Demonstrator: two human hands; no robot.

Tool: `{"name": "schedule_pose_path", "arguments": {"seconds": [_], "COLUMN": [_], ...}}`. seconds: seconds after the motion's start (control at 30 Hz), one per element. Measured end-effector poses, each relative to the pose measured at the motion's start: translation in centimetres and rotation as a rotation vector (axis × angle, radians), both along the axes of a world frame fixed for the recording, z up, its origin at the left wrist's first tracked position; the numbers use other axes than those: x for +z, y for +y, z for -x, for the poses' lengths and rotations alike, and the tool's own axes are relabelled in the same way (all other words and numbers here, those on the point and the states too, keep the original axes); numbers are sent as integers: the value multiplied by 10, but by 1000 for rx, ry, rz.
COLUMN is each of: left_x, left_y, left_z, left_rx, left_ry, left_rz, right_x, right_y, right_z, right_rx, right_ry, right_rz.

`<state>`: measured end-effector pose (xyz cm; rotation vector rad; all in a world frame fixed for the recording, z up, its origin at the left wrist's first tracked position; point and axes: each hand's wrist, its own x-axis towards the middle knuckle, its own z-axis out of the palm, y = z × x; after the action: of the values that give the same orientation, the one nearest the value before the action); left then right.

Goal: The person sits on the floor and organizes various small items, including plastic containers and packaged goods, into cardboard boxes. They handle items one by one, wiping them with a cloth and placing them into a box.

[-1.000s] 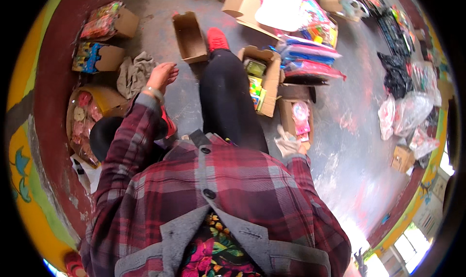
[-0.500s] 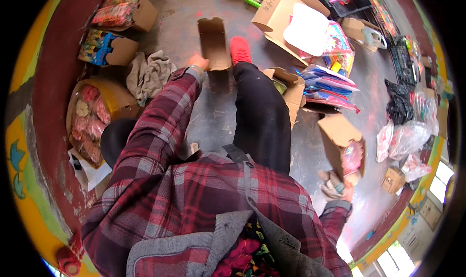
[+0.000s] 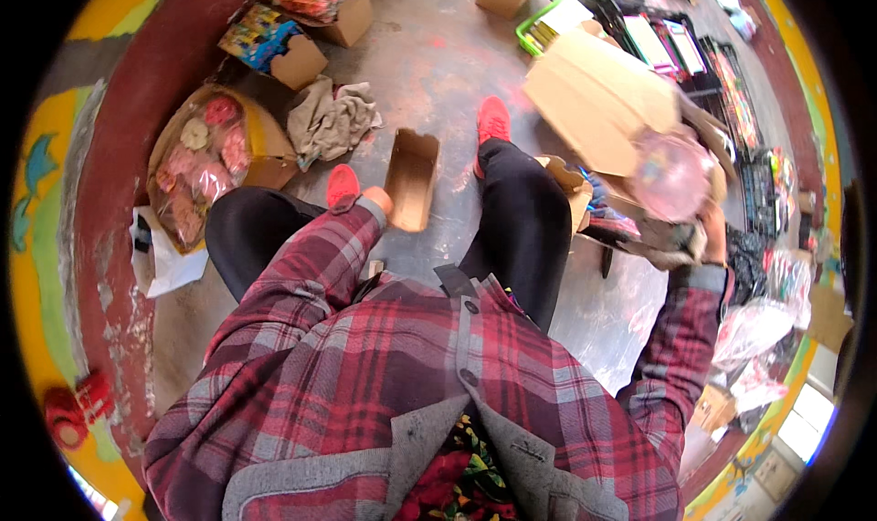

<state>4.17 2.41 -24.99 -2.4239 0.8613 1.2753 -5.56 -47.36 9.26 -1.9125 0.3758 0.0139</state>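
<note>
My left hand grips the near side wall of a small, empty, open cardboard box that lies on the concrete floor between my red shoes. On the right, my right hand is raised and holds up a cardboard box from the side. A round pink packet in clear wrap sticks out of that box's top. Red plaid sleeves cover both arms, and my black trouser legs stretch forward.
A crumpled beige cloth lies beyond the empty box. At the left stand a box of wrapped pink sweets and boxes of colourful packets. A flat cardboard sheet, a green crate and racks of goods fill the right.
My left hand has drawn the empty box closer, in between my feet. My right hand has risen at the right with a box and its pink packet. The camera view has tilted forward.
</note>
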Motion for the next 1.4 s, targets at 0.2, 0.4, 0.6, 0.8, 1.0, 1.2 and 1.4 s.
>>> {"name": "schedule_pose_path", "arguments": {"seconds": [0.2, 0.4, 0.6, 0.8, 1.0, 1.2, 1.4], "left_x": [14, 214, 293, 303, 321, 315, 282], "left_y": [27, 37, 36, 29, 11, 59, 121], "left_z": [45, -30, -13, 32, 66, 43, 17], "left_rx": [207, 1600, 728, 465, 603, 887, 1284], "left_ry": [59, 245, 564, 598, -53, 38, 119], "left_rz": [56, 1120, 1234, 1259, 919, 1002, 1384], "right_x": [-16, -17, -12, 36, -2, 59, -11], "right_y": [72, 144, 181, 246, 237, 198, 81], "right_z": [-101, -110, -118, -99, -106, -65, 66], "right_rx": [389, 433, 947, 969, 992, 657, 677], "right_ry": [12, 414, 142, 291, 333, 195, 285], "right_rz": [148, -31, 93, 597, 514, -195, -12]}}
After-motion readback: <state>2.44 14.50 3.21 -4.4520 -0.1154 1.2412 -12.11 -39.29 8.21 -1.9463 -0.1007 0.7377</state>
